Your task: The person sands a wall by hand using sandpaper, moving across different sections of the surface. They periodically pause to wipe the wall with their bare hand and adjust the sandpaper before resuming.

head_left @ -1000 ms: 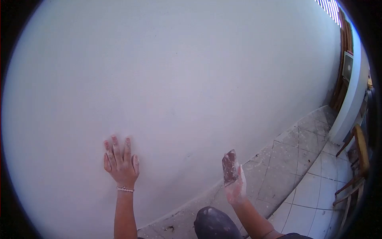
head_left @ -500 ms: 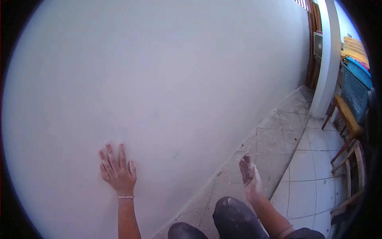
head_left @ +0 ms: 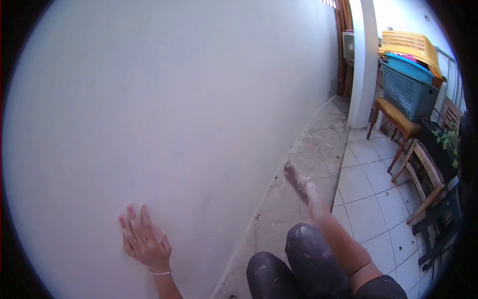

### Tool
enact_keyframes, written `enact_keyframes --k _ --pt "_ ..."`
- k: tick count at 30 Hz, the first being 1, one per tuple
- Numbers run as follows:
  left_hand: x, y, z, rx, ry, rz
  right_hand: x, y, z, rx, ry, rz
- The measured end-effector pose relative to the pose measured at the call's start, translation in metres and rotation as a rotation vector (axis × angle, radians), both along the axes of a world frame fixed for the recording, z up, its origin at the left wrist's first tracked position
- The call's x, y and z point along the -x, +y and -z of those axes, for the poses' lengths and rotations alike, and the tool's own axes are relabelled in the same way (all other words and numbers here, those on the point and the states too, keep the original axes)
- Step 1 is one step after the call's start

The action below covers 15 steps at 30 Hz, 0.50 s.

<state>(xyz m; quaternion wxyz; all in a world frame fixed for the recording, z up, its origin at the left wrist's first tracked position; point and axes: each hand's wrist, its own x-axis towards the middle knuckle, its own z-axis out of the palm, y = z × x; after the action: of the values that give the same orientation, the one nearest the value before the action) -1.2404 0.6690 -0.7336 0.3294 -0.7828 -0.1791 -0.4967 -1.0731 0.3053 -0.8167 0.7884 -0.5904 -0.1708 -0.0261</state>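
Observation:
My left hand (head_left: 144,241) lies flat on the smooth white wall (head_left: 174,99), low down, fingers spread and dusted white; a bead bracelet circles the wrist. My right hand (head_left: 313,202) is away from the wall, raised over the dusty floor strip, and blurred by motion. It holds a small brown abrasive sheet (head_left: 295,180) against its fingers. My knees (head_left: 308,254) in dark, dust-speckled trousers show at the bottom.
A dusty concrete strip (head_left: 298,159) runs along the wall's foot beside white floor tiles (head_left: 368,214). A white pillar (head_left: 362,65) stands at the far right. Blue (head_left: 408,89) and yellow (head_left: 408,42) baskets sit on a wooden chair (head_left: 396,117); more wooden furniture (head_left: 425,174) lines the right.
The view has swung to the right, bringing the pillar, baskets and chairs into sight. My right hand has moved away from the wall and up. My left hand stays on the wall.

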Motion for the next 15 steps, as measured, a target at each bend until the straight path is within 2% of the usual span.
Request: enact_keyframes --k 4,7,9,11,13,15 --pt "0.000 0.001 0.006 -0.023 -0.043 -0.008 -0.019 -0.060 -0.006 0.220 -0.104 0.166" --pt "0.000 0.013 0.012 -0.073 -0.162 0.009 0.003 -0.071 -0.033 0.076 -0.022 0.273" --pt "0.005 0.017 0.017 -0.087 -0.189 0.016 -0.011 -0.100 0.004 0.210 -0.001 0.347" --pt "0.009 0.017 0.019 -0.086 -0.158 -0.005 -0.022 -0.105 0.005 0.310 -0.152 0.351" --pt "0.007 0.020 0.022 -0.094 -0.161 -0.064 -0.027 -0.080 -0.022 0.352 -0.458 0.289" --pt "0.001 0.021 0.023 -0.115 -0.156 -0.151 -0.046 -0.068 -0.025 0.343 -0.542 0.237"
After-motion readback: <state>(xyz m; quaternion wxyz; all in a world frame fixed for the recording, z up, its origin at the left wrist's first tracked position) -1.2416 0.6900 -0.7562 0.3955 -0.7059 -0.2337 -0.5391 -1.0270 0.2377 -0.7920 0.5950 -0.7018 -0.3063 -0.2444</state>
